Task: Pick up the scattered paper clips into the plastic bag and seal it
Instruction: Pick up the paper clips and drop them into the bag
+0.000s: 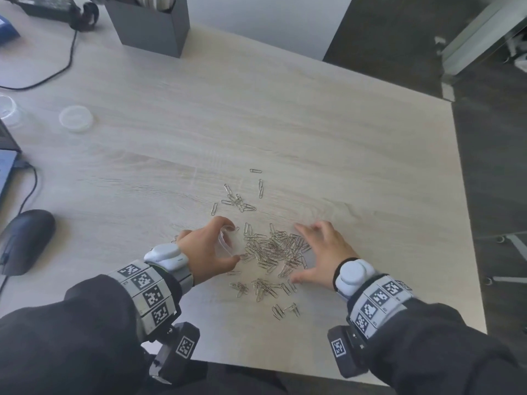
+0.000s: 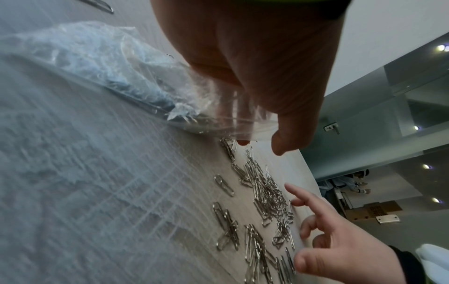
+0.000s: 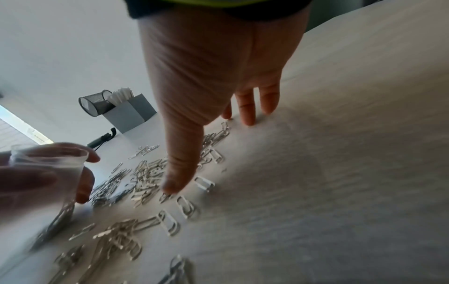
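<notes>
Several silver paper clips [image 1: 273, 249] lie in a loose heap on the pale wooden desk [image 1: 342, 155], with smaller clusters farther away [image 1: 238, 202] and nearer [image 1: 263, 289]. My left hand [image 1: 212, 246] grips the mouth of a clear plastic bag [image 1: 225, 242] and holds it against the heap's left side; in the left wrist view the bag [image 2: 136, 76] trails back over the desk. My right hand [image 1: 319, 249] rests with spread fingers on the desk at the heap's right edge; its thumb [image 3: 177, 178] touches clips [image 3: 145, 178] and it holds nothing.
A black mouse [image 1: 25, 240] sits at the left edge. A clear round lid [image 1: 75, 118] lies at the back left, a grey holder box [image 1: 151, 27] at the back. The desk's right edge [image 1: 467, 223] drops to dark floor.
</notes>
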Action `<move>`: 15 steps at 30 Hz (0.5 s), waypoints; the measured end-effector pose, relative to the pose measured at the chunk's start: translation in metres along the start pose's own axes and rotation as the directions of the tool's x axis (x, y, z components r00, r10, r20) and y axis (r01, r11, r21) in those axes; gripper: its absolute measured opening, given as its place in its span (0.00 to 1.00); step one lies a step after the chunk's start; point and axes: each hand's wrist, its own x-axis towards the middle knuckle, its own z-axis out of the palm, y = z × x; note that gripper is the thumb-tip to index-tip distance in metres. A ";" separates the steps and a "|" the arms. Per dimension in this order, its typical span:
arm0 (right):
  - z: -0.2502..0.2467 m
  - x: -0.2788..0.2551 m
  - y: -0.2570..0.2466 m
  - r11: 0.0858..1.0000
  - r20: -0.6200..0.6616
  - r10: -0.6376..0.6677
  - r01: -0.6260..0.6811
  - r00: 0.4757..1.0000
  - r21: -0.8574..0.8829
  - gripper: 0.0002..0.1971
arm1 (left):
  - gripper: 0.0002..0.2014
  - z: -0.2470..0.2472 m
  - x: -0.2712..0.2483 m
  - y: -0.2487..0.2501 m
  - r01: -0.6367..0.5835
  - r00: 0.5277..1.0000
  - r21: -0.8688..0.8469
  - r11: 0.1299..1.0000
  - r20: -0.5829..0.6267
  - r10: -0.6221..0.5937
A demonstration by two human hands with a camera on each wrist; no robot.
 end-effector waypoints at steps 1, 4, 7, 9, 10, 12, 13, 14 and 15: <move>0.004 -0.001 0.000 1.000 0.025 0.000 -0.001 1.000 0.021 0.56 | 0.32 0.000 0.000 0.000 -0.001 1.000 0.008 1.000 0.006 0.001; 0.012 -0.001 -0.005 0.999 0.024 -0.015 0.014 1.000 0.047 0.57 | 0.32 0.001 0.000 0.000 0.002 1.000 0.018 1.000 0.017 -0.003; 0.014 0.009 -0.015 0.997 0.005 -0.036 0.036 0.999 0.063 0.56 | 0.31 0.000 -0.002 0.001 0.005 1.000 0.029 1.000 0.021 -0.005; 0.013 0.017 -0.023 0.996 0.004 -0.062 0.062 0.998 0.059 0.51 | 0.32 0.001 -0.002 0.001 0.007 1.000 0.036 0.999 0.019 -0.008; 0.013 0.021 -0.026 0.996 0.005 -0.073 0.073 0.997 0.058 0.47 | 0.32 0.002 -0.003 0.002 0.009 1.000 0.037 0.999 0.019 -0.010; 0.013 0.026 -0.032 0.994 -0.001 -0.088 0.088 0.996 0.070 0.37 | 0.32 0.002 -0.003 0.003 0.012 1.000 0.035 0.999 0.016 -0.012; 0.013 0.028 -0.034 0.992 -0.009 -0.094 0.094 0.996 0.082 0.32 | 0.32 0.002 -0.003 0.004 0.012 1.000 0.033 0.999 0.011 -0.013; 0.013 0.029 -0.035 0.991 -0.016 -0.099 0.100 0.995 0.091 0.27 | 0.32 0.002 -0.003 0.005 0.011 1.000 0.030 0.999 0.007 -0.011; 0.014 0.030 -0.036 0.990 -0.018 -0.102 0.103 0.995 0.096 0.23 | 0.32 0.002 -0.004 0.006 0.007 1.000 0.031 1.000 0.003 -0.008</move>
